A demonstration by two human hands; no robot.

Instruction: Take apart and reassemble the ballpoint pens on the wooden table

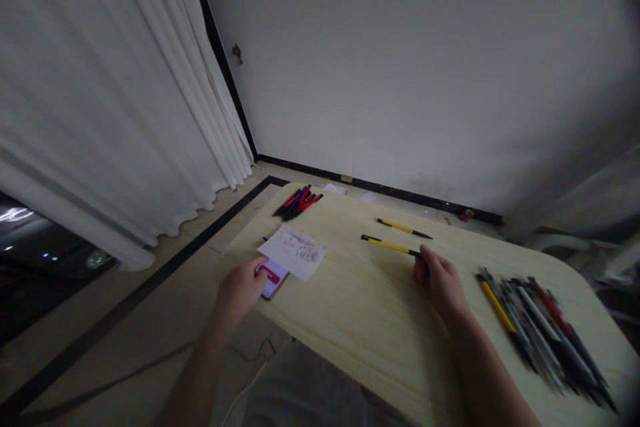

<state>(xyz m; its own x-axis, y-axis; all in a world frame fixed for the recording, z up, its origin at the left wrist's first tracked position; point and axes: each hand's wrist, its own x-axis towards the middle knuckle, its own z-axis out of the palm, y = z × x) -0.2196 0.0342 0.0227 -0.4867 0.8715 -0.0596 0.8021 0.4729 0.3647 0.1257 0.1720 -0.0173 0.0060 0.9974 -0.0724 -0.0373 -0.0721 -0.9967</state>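
My right hand (437, 277) pinches the tip end of a yellow and black pen (393, 246), which points left over the table. Just beyond it, a second yellow and black pen (404, 227) lies nearly parallel on the tabletop. At the table's near left edge, my left hand (243, 287) is closed on the side of a phone (273, 287), thumb over its lit purple screen with a dark red shape. A white sheet of paper (295, 251) with scribbles covers the phone's far end. The left fingers are partly hidden.
The pale wooden table (350, 320) has a pile of red, blue and black pens (299, 203) at its far left corner. Many mixed pens (545, 327) lie at the right, by my forearm. A wall (400, 67) and white curtain (125, 80) stand beyond.
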